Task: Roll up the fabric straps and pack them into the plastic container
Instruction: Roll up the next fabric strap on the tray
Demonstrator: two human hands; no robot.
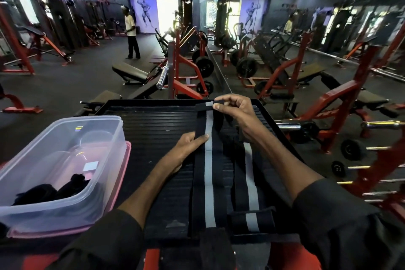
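Note:
A long black fabric strap with a grey stripe (209, 184) lies flat along the ribbed black platform (153, 125). My right hand (235, 112) pinches its far end at the platform's back edge. My left hand (188, 149) rests on the strap partway along, thumb and fingers at its left edge. A second striped strap (251, 199) lies parallel on the right, its near end folded over. The clear plastic container (65, 160) stands at the left, open, with dark rolled fabric (54, 190) in its near corner.
The container sits on its pink lid (122, 177). Red gym machines, benches and weight plates (205, 66) surround the platform. A mirror wall runs on the right. A person (131, 33) stands far back on the floor.

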